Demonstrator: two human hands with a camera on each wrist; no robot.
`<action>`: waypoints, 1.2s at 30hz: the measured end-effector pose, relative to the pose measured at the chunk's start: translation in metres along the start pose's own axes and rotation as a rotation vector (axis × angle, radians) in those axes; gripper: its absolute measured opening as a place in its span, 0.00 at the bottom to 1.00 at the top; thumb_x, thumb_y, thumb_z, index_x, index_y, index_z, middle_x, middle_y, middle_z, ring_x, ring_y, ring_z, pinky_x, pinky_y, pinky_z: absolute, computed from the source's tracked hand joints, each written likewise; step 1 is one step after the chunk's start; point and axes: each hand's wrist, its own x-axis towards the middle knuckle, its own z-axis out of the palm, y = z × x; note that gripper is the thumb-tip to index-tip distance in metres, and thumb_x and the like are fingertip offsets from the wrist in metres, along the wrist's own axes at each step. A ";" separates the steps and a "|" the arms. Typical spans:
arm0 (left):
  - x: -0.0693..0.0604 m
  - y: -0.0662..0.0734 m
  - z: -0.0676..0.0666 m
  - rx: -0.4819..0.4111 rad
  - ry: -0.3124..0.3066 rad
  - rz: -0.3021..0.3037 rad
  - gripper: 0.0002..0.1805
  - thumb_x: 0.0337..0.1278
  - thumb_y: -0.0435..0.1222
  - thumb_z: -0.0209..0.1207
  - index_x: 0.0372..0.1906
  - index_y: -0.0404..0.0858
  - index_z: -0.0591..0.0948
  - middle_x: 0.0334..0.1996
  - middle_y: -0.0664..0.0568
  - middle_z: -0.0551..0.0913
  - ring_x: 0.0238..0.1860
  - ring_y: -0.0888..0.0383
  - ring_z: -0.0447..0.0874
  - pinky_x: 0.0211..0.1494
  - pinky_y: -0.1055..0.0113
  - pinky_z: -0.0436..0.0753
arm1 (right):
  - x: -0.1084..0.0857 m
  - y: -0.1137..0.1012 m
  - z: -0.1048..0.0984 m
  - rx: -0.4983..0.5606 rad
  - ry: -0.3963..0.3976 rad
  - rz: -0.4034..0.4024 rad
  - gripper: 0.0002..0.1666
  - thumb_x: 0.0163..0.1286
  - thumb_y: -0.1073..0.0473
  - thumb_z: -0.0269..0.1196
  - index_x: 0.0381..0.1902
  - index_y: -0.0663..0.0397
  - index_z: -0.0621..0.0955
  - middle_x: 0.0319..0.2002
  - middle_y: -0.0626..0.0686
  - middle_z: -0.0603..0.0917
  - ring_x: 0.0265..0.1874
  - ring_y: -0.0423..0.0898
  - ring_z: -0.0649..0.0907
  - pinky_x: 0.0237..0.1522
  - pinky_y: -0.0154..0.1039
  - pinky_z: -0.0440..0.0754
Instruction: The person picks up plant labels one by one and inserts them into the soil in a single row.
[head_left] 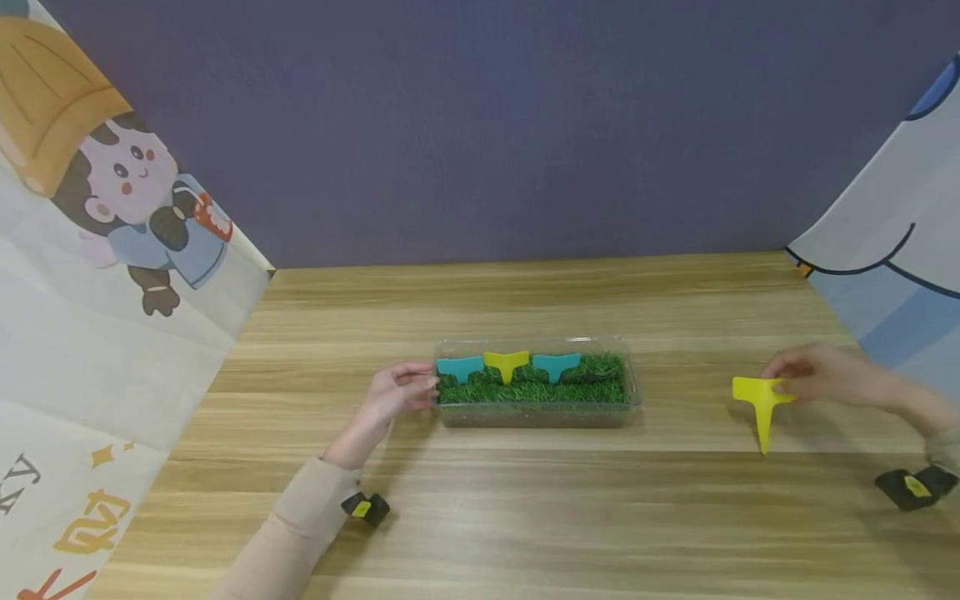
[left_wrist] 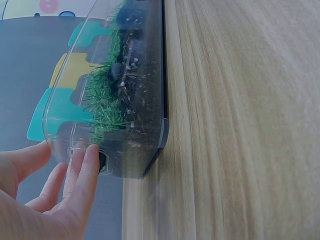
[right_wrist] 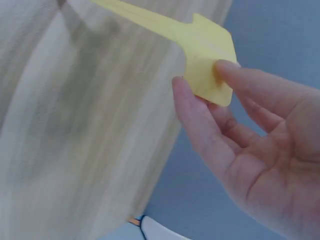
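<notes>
A clear plastic box (head_left: 534, 416) holds soil and green grass (head_left: 547, 392). Three T-shaped plant labels stand upright in it: a teal label (head_left: 461, 367), a yellow label (head_left: 507, 365) and another teal label (head_left: 557, 366). With mostly straight fingers, my left hand (head_left: 393, 391) touches the box's left end; in the left wrist view its fingertips (left_wrist: 92, 154) rest against the end wall. Off to the right of the box, my right hand (head_left: 828, 375) pinches a yellow plant label (head_left: 762, 400) by one arm of its T, point downward, between thumb and fingers.
Everything stands on a wood-grain table (head_left: 525, 517). A dark blue-grey panel (head_left: 525, 133) rises behind it. Printed cartoon sheets flank both sides, a left sheet (head_left: 97, 350) and a right sheet (head_left: 892, 242). Dark bands with yellow marks sit at both wrists.
</notes>
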 end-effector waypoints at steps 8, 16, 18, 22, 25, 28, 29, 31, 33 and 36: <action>0.001 0.000 0.000 -0.014 0.003 0.001 0.21 0.52 0.25 0.54 0.52 0.26 0.68 0.46 0.34 0.75 0.42 0.46 0.79 0.49 0.59 0.79 | 0.003 -0.032 0.002 -0.104 0.224 0.080 0.10 0.60 0.68 0.57 0.39 0.66 0.76 0.31 0.49 0.81 0.26 0.33 0.79 0.25 0.32 0.82; 0.002 -0.002 0.000 -0.012 0.008 0.000 0.20 0.51 0.26 0.54 0.52 0.27 0.69 0.46 0.35 0.75 0.43 0.45 0.78 0.48 0.60 0.79 | 0.009 -0.058 0.007 -0.185 0.399 -0.025 0.08 0.58 0.68 0.60 0.37 0.61 0.79 0.29 0.40 0.80 0.26 0.27 0.76 0.22 0.30 0.80; 0.002 -0.003 0.000 -0.010 0.007 0.002 0.21 0.51 0.26 0.55 0.53 0.28 0.69 0.46 0.35 0.75 0.44 0.45 0.78 0.48 0.60 0.80 | 0.009 -0.065 0.009 -0.212 0.439 -0.037 0.08 0.57 0.67 0.60 0.36 0.58 0.80 0.30 0.37 0.79 0.29 0.25 0.75 0.23 0.28 0.79; 0.001 -0.003 0.000 -0.004 0.008 0.008 0.21 0.51 0.26 0.55 0.52 0.28 0.69 0.46 0.35 0.76 0.43 0.45 0.78 0.47 0.60 0.80 | 0.011 -0.076 0.012 -0.274 0.515 -0.113 0.09 0.56 0.69 0.61 0.36 0.57 0.81 0.32 0.33 0.77 0.31 0.21 0.72 0.26 0.21 0.77; 0.001 -0.004 0.000 0.001 0.011 0.008 0.20 0.51 0.26 0.55 0.52 0.28 0.70 0.46 0.35 0.76 0.43 0.45 0.78 0.47 0.61 0.80 | 0.013 -0.085 0.015 -0.274 0.564 -0.157 0.09 0.55 0.70 0.62 0.36 0.58 0.81 0.32 0.29 0.76 0.32 0.18 0.71 0.27 0.17 0.76; 0.002 -0.004 0.000 0.003 0.011 0.005 0.20 0.51 0.26 0.55 0.52 0.28 0.70 0.46 0.35 0.76 0.44 0.45 0.78 0.47 0.61 0.80 | 0.016 -0.093 0.017 -0.250 0.599 -0.164 0.09 0.55 0.69 0.62 0.36 0.58 0.81 0.33 0.24 0.73 0.32 0.17 0.71 0.27 0.15 0.75; 0.002 -0.003 0.001 0.004 0.010 0.004 0.20 0.51 0.26 0.55 0.52 0.28 0.69 0.46 0.35 0.76 0.44 0.45 0.78 0.47 0.61 0.80 | 0.017 -0.095 0.018 -0.243 0.607 -0.167 0.09 0.55 0.68 0.62 0.36 0.58 0.80 0.33 0.23 0.73 0.32 0.17 0.71 0.27 0.15 0.75; 0.002 -0.003 0.001 0.004 0.008 0.005 0.20 0.52 0.26 0.54 0.53 0.28 0.69 0.46 0.35 0.75 0.44 0.44 0.77 0.47 0.61 0.80 | 0.020 -0.100 0.021 -0.221 0.620 -0.175 0.09 0.56 0.68 0.62 0.37 0.60 0.80 0.34 0.23 0.72 0.32 0.17 0.71 0.27 0.15 0.75; 0.002 -0.003 0.001 0.003 0.006 0.004 0.20 0.52 0.26 0.54 0.53 0.28 0.69 0.47 0.35 0.75 0.44 0.44 0.77 0.48 0.61 0.80 | 0.022 -0.104 0.024 -0.201 0.624 -0.190 0.09 0.56 0.68 0.62 0.37 0.61 0.80 0.33 0.24 0.73 0.32 0.17 0.72 0.28 0.15 0.75; 0.003 -0.003 0.001 0.000 0.004 0.006 0.21 0.52 0.25 0.54 0.53 0.27 0.68 0.46 0.35 0.75 0.44 0.44 0.77 0.48 0.60 0.79 | 0.027 -0.109 0.027 -0.173 0.627 -0.228 0.09 0.55 0.70 0.61 0.36 0.63 0.80 0.33 0.34 0.78 0.33 0.19 0.72 0.31 0.15 0.76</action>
